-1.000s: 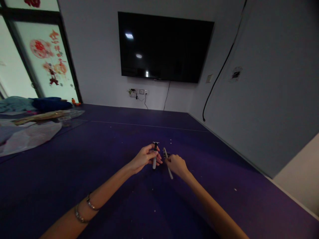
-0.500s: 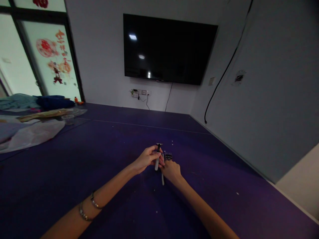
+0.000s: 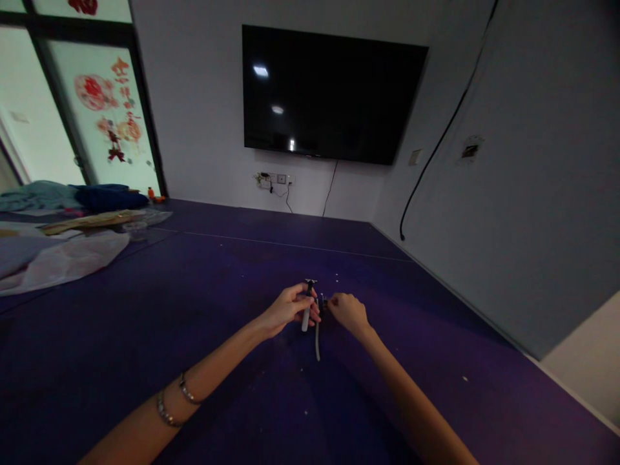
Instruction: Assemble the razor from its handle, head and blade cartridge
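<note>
The T-shaped tool (image 3: 305,319), with grey handle and dark neck, is in the middle of the scene, above the purple surface (image 3: 194,310). The left hand (image 3: 288,310) holds it, its grip closed around the neck, with the crosspiece at the far end. Just to the right is a second grey handle (image 3: 317,340), with its lower end pointing near; it seems to be kept by the same hand's fingers, but this is not certain. Beside it, a small dark piece (image 3: 324,301) is at the fingertips of the right hand (image 3: 349,312). These fingers are bent together; I cannot tell if they pinch the piece or only touch it.

The step in hand appears to be fine handling of the dark piece. In my judgement, the next move calls for a steady left grip and light right fingers.

Farther out, white bits (image 3: 337,278) lie beyond the hands, and a plastic sheet (image 3: 72,258) lies at the left.
</note>
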Available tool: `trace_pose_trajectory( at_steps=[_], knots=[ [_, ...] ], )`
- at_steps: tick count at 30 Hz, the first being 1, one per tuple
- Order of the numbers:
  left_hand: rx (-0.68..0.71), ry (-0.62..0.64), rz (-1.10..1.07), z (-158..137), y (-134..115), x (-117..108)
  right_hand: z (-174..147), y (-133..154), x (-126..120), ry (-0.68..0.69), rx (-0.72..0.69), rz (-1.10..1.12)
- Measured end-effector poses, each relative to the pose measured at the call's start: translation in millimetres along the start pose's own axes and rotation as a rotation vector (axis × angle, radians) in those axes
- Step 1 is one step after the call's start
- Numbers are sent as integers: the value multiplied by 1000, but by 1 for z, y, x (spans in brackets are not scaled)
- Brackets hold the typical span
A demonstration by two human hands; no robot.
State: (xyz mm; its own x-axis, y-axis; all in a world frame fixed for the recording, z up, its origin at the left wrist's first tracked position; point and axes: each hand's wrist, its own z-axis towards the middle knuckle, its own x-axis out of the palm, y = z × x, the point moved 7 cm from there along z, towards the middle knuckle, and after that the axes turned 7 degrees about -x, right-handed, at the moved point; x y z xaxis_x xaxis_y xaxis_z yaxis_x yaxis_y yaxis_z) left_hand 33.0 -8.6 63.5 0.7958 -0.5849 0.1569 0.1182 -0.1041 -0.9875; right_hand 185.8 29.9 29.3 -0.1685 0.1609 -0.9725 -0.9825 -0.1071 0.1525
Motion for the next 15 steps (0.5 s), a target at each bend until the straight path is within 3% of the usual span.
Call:
trace_pose_trajectory(
  at_steps=[7,15],
  knots=[
    [1,-3,4,3,4,-5,21,-23,13,73,-253,77],
    [-9,-7,21,4,7,-9,23,-16,21,88,-350,67]
  ],
)
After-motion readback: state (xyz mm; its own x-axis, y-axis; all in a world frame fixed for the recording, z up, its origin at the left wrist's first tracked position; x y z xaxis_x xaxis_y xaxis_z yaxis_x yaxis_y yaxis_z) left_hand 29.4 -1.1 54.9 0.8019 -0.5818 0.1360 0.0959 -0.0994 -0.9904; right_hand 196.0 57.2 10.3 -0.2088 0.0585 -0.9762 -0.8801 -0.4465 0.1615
